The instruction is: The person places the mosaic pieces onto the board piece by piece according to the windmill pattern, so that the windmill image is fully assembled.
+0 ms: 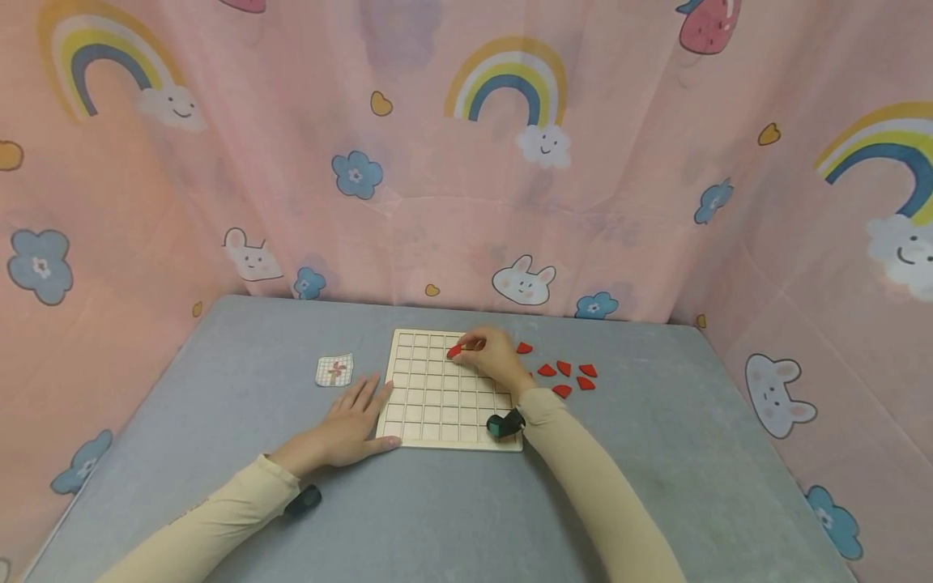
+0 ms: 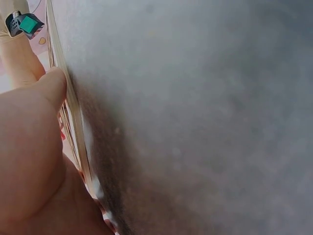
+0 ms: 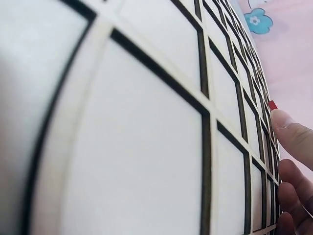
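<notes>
A pale wooden board (image 1: 423, 421) with a raised square grid lies on the grey table. My right hand (image 1: 492, 356) reaches over its far part and pinches a red fan-shaped piece (image 1: 454, 351) between thumb and fingers, close over a cell. In the right wrist view the tip of that red piece (image 3: 272, 105) shows above the thumb. My left hand (image 1: 353, 425) rests flat at the board's left edge, fingers spread and straight, thumb on the near left corner. Seen from the left wrist, the left thumb (image 2: 55, 85) presses against the board's side (image 2: 73, 107).
Several red fan-shaped pieces (image 1: 564, 368) lie loose to the right of the board, partly behind the right hand. A small paper card (image 1: 334, 371) with a printed grid and a red and brown figure lies left of the board. A pink patterned curtain (image 1: 437, 235) hangs behind the table.
</notes>
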Action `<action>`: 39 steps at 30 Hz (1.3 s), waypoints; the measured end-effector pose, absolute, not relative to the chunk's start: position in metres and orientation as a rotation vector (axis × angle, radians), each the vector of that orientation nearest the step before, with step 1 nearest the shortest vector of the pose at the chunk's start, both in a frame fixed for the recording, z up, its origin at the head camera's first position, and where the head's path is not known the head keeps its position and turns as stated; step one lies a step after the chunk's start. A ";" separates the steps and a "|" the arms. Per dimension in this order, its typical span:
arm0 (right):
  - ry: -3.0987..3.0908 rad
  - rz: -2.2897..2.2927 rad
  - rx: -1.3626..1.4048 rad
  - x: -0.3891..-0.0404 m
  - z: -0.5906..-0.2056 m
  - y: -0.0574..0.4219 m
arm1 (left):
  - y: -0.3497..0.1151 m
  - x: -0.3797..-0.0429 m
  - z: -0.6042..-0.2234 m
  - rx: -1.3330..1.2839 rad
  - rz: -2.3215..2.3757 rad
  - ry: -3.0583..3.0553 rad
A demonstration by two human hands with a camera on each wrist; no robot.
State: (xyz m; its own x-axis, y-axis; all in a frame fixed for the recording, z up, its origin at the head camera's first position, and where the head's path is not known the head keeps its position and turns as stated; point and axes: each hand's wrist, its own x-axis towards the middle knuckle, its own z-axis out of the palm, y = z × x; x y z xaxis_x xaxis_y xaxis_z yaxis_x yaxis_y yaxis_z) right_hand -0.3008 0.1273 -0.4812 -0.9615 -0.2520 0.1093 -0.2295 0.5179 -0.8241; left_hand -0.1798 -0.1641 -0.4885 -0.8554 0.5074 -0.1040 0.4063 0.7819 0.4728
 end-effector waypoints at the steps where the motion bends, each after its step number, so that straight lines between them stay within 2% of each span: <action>1: 2.713 -1.469 -0.429 -0.300 -0.481 0.127 | -0.164 -0.181 -0.491 0.715 0.643 2.758; 39: 2.722 -1.422 -0.352 -0.301 -0.484 0.123 | -0.163 -0.182 -0.497 0.724 0.639 2.786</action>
